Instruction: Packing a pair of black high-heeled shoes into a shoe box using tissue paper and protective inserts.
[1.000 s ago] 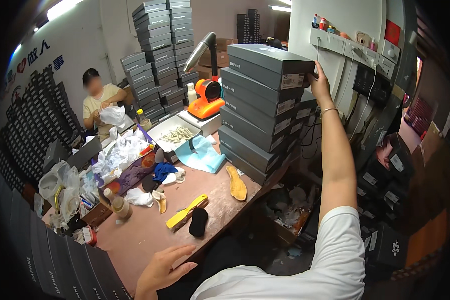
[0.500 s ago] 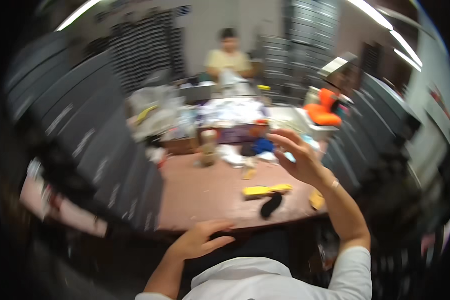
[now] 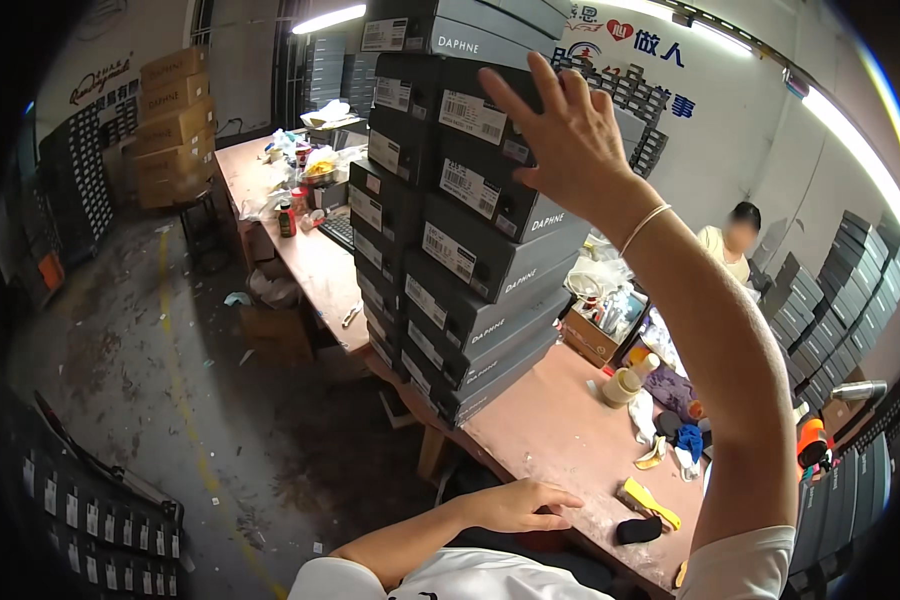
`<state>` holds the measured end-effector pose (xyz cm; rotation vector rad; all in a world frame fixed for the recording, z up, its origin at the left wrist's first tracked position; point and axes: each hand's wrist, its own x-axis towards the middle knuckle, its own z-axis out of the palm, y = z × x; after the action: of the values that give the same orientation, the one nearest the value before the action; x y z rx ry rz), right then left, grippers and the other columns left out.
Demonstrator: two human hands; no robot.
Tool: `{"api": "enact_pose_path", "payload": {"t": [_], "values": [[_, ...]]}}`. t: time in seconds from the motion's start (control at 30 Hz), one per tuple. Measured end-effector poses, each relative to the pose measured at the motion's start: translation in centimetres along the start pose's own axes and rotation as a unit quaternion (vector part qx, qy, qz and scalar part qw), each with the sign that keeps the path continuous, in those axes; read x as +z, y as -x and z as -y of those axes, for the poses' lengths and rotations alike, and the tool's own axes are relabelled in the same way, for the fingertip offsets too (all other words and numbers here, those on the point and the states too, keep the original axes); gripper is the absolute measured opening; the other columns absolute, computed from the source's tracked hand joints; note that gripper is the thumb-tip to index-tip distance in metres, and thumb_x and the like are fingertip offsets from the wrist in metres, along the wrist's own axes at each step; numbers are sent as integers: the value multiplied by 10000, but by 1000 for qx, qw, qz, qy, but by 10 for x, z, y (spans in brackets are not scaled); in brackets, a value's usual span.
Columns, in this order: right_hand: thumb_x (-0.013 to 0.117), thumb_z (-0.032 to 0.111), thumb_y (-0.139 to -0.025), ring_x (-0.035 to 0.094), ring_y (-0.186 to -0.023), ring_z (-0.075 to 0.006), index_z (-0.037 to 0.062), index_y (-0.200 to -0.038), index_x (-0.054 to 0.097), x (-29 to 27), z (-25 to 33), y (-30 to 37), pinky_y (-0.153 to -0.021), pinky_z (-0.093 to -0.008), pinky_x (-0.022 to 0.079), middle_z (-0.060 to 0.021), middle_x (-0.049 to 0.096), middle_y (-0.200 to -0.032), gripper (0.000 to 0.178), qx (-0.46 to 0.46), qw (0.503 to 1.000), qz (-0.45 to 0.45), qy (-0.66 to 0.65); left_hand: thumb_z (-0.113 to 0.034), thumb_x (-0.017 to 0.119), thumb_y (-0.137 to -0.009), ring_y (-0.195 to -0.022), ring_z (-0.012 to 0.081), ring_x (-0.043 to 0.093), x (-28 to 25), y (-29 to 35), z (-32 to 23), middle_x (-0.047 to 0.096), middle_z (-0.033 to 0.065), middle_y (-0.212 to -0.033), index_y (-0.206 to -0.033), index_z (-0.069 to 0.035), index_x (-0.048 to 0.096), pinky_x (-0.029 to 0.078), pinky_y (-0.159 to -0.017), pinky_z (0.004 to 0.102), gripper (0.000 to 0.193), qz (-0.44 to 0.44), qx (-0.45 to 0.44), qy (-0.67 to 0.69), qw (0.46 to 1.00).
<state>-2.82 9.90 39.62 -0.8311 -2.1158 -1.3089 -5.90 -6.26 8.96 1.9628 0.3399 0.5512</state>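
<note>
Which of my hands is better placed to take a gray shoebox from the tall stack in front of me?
Probably your right hand: it's raised and open in front of the upper gray shoeboxes. Your left hand is low, near the table's edge, farther from them.

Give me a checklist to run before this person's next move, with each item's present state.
1. Right hand free: ok; raised with fingers spread, no object visible in it.
2. Right hand touching the box stack: cannot tell; it overlaps the upper boxes in this single view.
3. Left hand free: ok; low near the table edge, nothing visible in it.
4. Boxes flush: not ok; their edges are staggered.
5. Stack's top in view: not ok; cut off by the picture's upper edge.
6. Yellow tool apart from the stack: ok; on the table beside a black pad.
</note>
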Motion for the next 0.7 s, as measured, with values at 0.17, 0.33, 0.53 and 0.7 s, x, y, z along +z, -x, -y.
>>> {"api": "enact_pose_path", "payload": {"t": [0.17,0.33,0.53,0.7], "values": [[828,133,-591,408,-1246,-398,168,-1474,333,-52,-63,69,-1031,-498,374,-186,402,-1355,1013,51,997,-4,-64,-256,624,-945,-1055,222,614,-12,-24,-21,633,162,-1154,-1290,-13,561,481,-918,350,427,-65,14,44,997],[763,293,-734,458,-1195,-352,10,-1351,464,-131,-31,261,-933,-434,446,-195,421,-1304,742,123,990,-37,-56,-375,565,-970,-1281,158,435,-37,-42,29,335,69,-1501,-1541,-143,145,415,-1007,307,746,-229,161,334,900],[732,186,-787,456,-1171,-363,261,-1251,574,-149,92,450,-1043,-563,400,-124,447,-1279,496,186,938,77,-281,-641,390,-945,-1404,270,317,-15,-103,111,276,95,-1560,-1521,-117,251,320,-1122,390,791,-195,52,585,786],[862,297,-666,253,-1375,-445,44,-1478,253,-89,166,547,-1138,-458,276,-234,254,-1470,1046,511,662,247,-489,-318,392,-1048,-1117,175,558,24,-74,254,592,124,-1224,-1298,19,525,451,-942,292,440,-250,-318,176,898]]}}
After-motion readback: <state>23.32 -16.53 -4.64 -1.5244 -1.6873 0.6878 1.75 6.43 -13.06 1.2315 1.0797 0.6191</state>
